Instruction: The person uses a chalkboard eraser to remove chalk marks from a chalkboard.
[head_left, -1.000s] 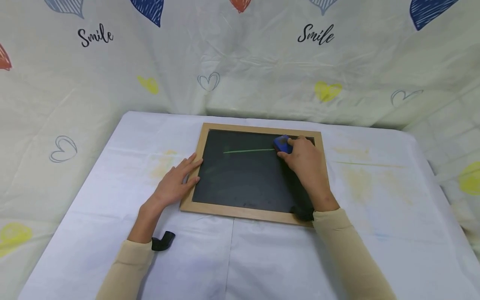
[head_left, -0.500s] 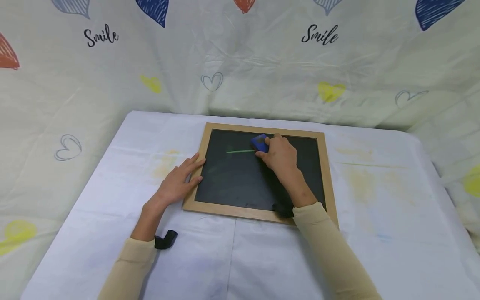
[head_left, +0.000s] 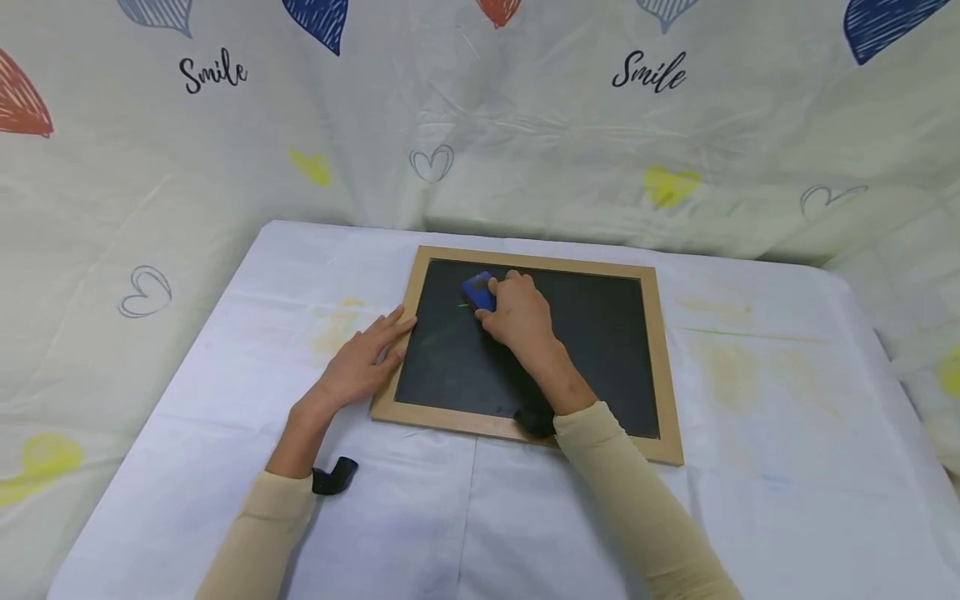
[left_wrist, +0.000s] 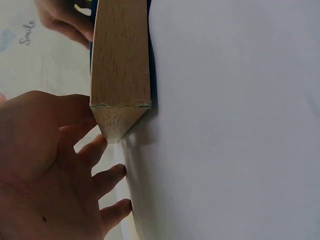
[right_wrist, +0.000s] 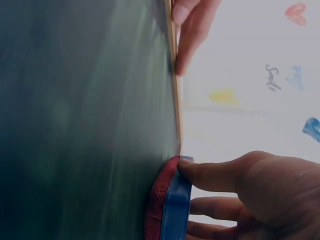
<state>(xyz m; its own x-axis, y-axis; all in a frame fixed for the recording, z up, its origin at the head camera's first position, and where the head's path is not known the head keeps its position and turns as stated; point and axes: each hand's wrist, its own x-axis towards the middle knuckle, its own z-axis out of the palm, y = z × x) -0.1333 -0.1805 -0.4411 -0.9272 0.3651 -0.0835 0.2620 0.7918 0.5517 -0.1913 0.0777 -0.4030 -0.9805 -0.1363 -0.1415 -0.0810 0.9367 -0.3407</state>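
Note:
A wood-framed chalkboard (head_left: 600, 358) lies flat on the white-covered table. My right hand (head_left: 521, 317) grips a blue chalkboard eraser (head_left: 477, 290) by its sides, on the board's upper left part. In the right wrist view the eraser (right_wrist: 176, 205) shows a red ribbed pad (right_wrist: 157, 200) against the dark surface, where faint greenish smears run. A short bit of green chalk line (head_left: 463, 305) shows just left of the eraser. My left hand (head_left: 356, 367) rests with fingers spread on the left side of the frame (left_wrist: 120, 55), some fingertips touching the cloth beside it.
White cloth (head_left: 750, 517) with faint yellow, green and blue stains covers the table. Behind it hangs a pale curtain (head_left: 540, 125) printed with hearts and "Smile". A black wrist-worn piece (head_left: 335, 476) sticks out at the left cuff.
My right hand has slid the eraser leftward along the green chalk line, and most of the line is gone behind it. The left hand stays on the frame.

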